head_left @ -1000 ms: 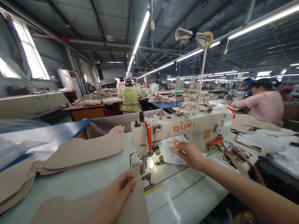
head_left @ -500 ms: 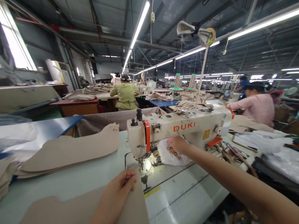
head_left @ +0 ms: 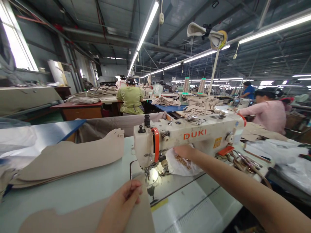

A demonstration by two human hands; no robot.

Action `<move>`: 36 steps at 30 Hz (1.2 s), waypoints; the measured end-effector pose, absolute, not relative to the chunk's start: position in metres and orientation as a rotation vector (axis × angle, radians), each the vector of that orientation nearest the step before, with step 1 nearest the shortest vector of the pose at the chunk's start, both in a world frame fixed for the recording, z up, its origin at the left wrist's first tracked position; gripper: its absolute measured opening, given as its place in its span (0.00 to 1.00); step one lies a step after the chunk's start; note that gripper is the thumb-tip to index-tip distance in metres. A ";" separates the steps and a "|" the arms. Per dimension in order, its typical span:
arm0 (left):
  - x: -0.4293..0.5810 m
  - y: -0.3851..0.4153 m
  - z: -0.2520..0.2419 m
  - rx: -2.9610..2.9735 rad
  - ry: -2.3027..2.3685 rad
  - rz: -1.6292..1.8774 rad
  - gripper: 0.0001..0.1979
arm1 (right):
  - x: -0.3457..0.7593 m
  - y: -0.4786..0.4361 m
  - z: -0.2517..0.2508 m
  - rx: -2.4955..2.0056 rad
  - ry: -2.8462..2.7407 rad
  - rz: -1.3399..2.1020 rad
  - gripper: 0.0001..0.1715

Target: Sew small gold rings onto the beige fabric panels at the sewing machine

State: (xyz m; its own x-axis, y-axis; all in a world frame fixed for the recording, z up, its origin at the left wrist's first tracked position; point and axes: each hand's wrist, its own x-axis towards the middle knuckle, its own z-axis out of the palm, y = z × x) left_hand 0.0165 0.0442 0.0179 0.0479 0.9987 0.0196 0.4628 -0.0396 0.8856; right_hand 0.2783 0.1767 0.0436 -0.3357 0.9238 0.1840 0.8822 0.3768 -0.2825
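Note:
A beige fabric panel lies on the table at the front, its far corner close to the sewing machine's needle area. My left hand rests on this panel near its right edge. Its fingers are curled in against the thumb, and what they may pinch is hidden. Under the arm of the sewing machine lies a white cloth with small brass-coloured metal pieces on it. My right hand reaches across to these pieces, touching the cloth; its bent fingertips are mostly out of sight.
A stack of beige panels lies on the left of the table. Scissors and straps lie right of the machine, beside white plastic bags. A thread stand rises behind. Co-workers sit at other tables.
The view has shifted slightly, so the machine sits a little further right and lower. Both hands stay at nearly the same places.

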 end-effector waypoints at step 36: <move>0.020 0.028 0.017 1.447 1.264 1.106 0.07 | 0.198 0.056 0.005 -0.823 -1.349 1.458 0.22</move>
